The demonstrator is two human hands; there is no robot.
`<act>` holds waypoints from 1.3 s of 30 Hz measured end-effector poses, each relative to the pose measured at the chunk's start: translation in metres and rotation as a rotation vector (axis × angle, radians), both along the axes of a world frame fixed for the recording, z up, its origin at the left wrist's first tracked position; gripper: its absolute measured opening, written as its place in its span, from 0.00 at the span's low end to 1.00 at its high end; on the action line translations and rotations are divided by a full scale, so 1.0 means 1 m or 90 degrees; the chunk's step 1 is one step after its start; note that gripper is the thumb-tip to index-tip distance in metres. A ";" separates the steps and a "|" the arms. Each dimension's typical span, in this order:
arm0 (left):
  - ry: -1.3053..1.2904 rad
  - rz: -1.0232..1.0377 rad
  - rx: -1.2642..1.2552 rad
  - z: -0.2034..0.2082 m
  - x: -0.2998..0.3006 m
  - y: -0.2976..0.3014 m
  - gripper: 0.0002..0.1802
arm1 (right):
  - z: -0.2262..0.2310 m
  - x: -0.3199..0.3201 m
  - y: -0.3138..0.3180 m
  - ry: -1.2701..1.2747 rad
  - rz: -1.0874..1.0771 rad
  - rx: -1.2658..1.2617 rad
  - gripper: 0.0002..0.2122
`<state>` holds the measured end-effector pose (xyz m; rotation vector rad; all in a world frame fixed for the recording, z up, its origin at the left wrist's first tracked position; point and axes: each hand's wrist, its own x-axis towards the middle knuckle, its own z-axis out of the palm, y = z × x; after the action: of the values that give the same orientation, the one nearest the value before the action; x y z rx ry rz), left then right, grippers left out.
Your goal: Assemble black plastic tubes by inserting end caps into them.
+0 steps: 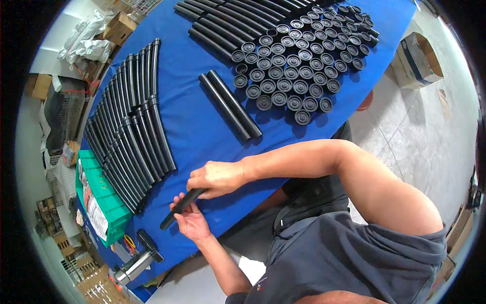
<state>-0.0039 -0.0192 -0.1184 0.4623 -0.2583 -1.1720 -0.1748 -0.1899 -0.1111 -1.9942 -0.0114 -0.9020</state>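
Observation:
A short black tube (171, 218) is held slantwise between both hands above the near edge of the blue-covered table. My left hand (195, 223) cradles its lower part from beneath, palm up, with the fingers curled round it. At the upper end, my right hand (216, 177) grips the tube from above, covering that end. Beyond the hands, two black tubes (225, 109) lie side by side on the cloth. Rows of black tubes with collared ends (129, 121) are lined up to the left. Many round black caps (288, 73) with ringed faces stand grouped at the far right.
A green crate (119, 215) with papers sits at the left table edge. Close by lie a black-headed, mallet-like tool (148, 247) and a silver cylinder (132, 271). More black tubes (228, 23) lie at the back. An open cardboard box (417, 63) stands on the floor at right.

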 end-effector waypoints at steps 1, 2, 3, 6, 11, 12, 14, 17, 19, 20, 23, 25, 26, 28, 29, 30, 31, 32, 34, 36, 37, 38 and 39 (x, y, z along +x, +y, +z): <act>0.005 -0.007 -0.028 -0.003 0.002 0.001 0.16 | 0.004 -0.004 0.002 0.072 0.021 -0.017 0.13; 0.010 -0.014 -0.057 -0.006 0.004 0.003 0.16 | 0.003 -0.003 0.003 0.077 0.017 -0.018 0.13; 0.033 -0.016 -0.059 -0.009 0.007 0.005 0.16 | 0.001 0.000 0.003 0.065 0.038 0.013 0.13; -0.020 0.026 -0.007 -0.007 0.002 0.004 0.14 | 0.004 -0.001 -0.002 0.114 0.078 0.086 0.12; 0.001 0.017 -0.025 -0.002 0.000 0.003 0.14 | 0.001 0.003 0.001 0.080 0.040 0.057 0.12; -0.005 0.022 -0.022 -0.003 0.000 0.003 0.14 | 0.001 0.002 0.001 0.081 0.040 0.058 0.12; -0.012 0.027 -0.020 -0.004 0.002 0.003 0.14 | 0.001 0.003 0.001 0.085 0.032 0.050 0.12; -0.020 0.031 -0.014 0.000 -0.001 0.000 0.15 | 0.000 0.003 0.000 0.078 0.020 0.032 0.12; 0.002 0.034 0.054 0.005 -0.005 -0.002 0.16 | 0.001 0.001 0.001 0.065 -0.002 -0.013 0.12; 0.000 0.033 0.054 0.003 -0.002 0.000 0.16 | 0.001 0.000 0.001 0.054 -0.023 -0.059 0.12; -0.020 0.024 0.011 -0.005 0.005 0.005 0.17 | 0.007 -0.004 0.002 0.027 0.025 -0.001 0.12; -0.017 0.034 0.006 -0.006 0.006 0.006 0.17 | 0.004 0.002 0.001 0.049 0.046 0.054 0.12; -0.017 0.033 0.006 -0.006 0.005 0.006 0.17 | 0.001 0.005 0.000 0.072 0.067 0.110 0.11; -0.030 0.041 0.000 -0.006 0.002 0.004 0.16 | -0.003 0.007 0.000 0.095 0.089 0.165 0.11; -0.030 0.040 0.000 -0.006 0.003 0.004 0.16 | -0.004 0.008 0.001 0.061 0.065 0.132 0.11; -0.026 0.030 -0.005 -0.007 0.003 0.003 0.16 | -0.005 0.008 0.002 0.028 0.041 0.099 0.11; -0.024 0.023 -0.010 -0.006 0.003 0.004 0.16 | -0.004 0.008 0.002 0.027 0.045 0.099 0.11; -0.026 0.026 -0.009 -0.006 0.003 0.005 0.16 | -0.003 0.008 0.000 0.060 0.065 0.122 0.12; -0.035 0.027 0.000 -0.004 0.001 0.003 0.17 | -0.001 0.006 -0.002 0.094 0.086 0.145 0.12; -0.006 0.018 0.014 0.001 -0.002 0.001 0.16 | 0.001 0.003 -0.002 0.052 0.063 0.060 0.12; 0.024 0.007 0.026 0.003 -0.002 0.000 0.16 | 0.002 0.001 -0.001 0.052 0.064 0.060 0.12; 0.024 0.008 0.025 0.001 -0.001 0.001 0.16 | 0.003 -0.001 0.001 0.067 0.048 0.006 0.12; 0.017 0.002 0.008 -0.003 0.003 0.002 0.17 | 0.004 -0.002 0.002 0.082 0.032 -0.048 0.13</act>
<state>-0.0011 -0.0170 -0.1212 0.4580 -0.2275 -1.1758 -0.1767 -0.1883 -0.1072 -2.1092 -0.0231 -0.7503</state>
